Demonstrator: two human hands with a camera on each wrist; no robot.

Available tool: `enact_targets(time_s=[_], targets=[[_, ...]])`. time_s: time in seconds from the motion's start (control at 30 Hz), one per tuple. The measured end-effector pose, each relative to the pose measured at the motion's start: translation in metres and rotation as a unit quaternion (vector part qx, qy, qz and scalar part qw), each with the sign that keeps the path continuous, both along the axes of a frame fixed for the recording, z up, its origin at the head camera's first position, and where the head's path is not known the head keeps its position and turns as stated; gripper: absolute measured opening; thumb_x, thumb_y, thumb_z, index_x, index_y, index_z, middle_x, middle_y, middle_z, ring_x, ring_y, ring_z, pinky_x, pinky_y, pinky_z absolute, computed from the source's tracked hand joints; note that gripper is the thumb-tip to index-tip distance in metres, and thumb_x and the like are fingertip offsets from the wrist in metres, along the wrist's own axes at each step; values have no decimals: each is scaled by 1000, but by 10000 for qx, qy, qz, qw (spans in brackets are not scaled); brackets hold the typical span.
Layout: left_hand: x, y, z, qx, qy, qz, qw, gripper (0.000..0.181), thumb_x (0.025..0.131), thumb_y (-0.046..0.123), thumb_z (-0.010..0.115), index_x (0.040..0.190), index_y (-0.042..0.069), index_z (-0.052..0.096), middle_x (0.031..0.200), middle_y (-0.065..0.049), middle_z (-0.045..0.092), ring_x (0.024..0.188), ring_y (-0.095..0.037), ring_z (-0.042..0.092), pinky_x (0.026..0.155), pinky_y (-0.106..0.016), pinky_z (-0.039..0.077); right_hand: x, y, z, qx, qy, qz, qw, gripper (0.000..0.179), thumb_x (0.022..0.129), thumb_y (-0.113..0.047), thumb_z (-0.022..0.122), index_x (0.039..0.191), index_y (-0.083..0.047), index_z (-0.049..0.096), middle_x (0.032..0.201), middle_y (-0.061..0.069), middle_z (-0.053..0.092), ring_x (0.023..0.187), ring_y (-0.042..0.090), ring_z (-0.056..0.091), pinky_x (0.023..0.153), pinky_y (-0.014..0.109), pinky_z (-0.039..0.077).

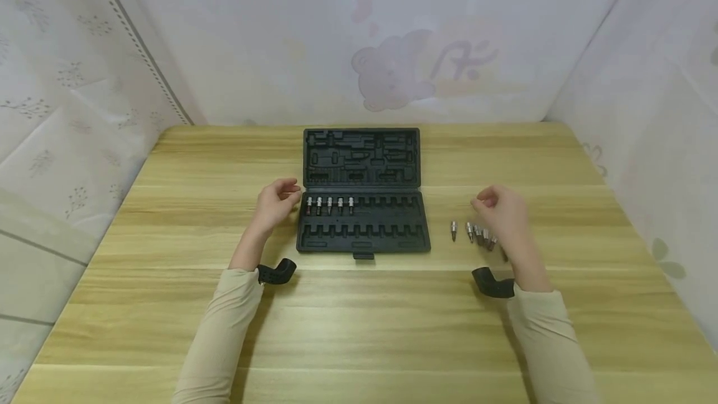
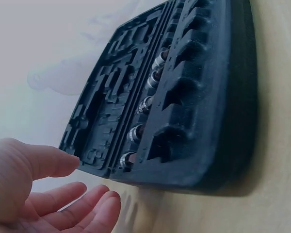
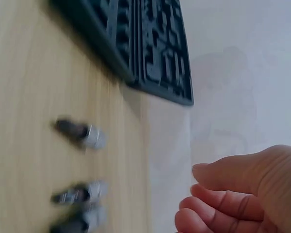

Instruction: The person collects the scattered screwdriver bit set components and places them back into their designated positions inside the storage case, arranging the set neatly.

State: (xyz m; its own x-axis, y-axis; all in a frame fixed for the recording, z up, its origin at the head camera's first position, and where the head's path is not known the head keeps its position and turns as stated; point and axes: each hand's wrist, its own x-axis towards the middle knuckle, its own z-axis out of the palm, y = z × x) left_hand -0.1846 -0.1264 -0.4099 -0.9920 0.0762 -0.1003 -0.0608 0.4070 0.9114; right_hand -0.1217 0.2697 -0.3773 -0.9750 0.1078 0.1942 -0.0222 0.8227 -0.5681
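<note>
An open black plastic case [image 1: 363, 220] lies on the table, with several bit sockets [image 1: 330, 206] standing in a row at the left of its upper slots. My left hand [image 1: 277, 204] is beside the case's left edge, thumb and fingers apart and holding nothing. In the left wrist view its fingertips [image 2: 106, 204] come close to the case corner. To the right, my right hand [image 1: 503, 214] hovers near a cluster of loose bit sockets [image 1: 478, 234], partly covering them in the head view. Its fingers are loosely bent, with nothing visible between them. One bit socket [image 1: 454, 230] lies apart, nearer the case.
The case lid [image 1: 361, 158] leans back at the far side, with moulded recesses inside. A latch tab [image 1: 363, 255] sticks out at its front. Black wrist mounts [image 1: 277, 272] are on both wrists. Patterned curtains [image 1: 252, 48] hang behind the wooden table [image 1: 364, 329].
</note>
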Motion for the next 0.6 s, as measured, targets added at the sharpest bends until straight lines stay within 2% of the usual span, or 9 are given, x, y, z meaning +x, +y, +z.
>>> enact_targets(time_s=[0.2,0.4,0.6], targets=[[-2,1,-6,44,-76,-35,10000,41,92,3,55,130,-9,48,119,-25,57,108,-35,54,87,-35,47,11,25,-4,-13,-621,-306,9976,21,88,-12,60,91,8,62,83,22,63,72,31,57,58,30,44],[-2,3,-8,58,-137,-34,9999,39,91,0,56,128,-10,50,118,-26,57,104,-34,55,76,-24,47,22,41,-7,201,-843,-339,9957,22,86,-14,63,86,8,64,79,21,64,72,32,58,61,36,45],[-3,3,-11,-95,-91,-73,9999,37,90,-1,56,126,-11,52,117,-26,58,105,-34,56,79,-28,48,32,50,-9,261,-1190,-228,9923,24,86,-15,62,85,8,63,79,20,63,75,34,57,64,42,44]])
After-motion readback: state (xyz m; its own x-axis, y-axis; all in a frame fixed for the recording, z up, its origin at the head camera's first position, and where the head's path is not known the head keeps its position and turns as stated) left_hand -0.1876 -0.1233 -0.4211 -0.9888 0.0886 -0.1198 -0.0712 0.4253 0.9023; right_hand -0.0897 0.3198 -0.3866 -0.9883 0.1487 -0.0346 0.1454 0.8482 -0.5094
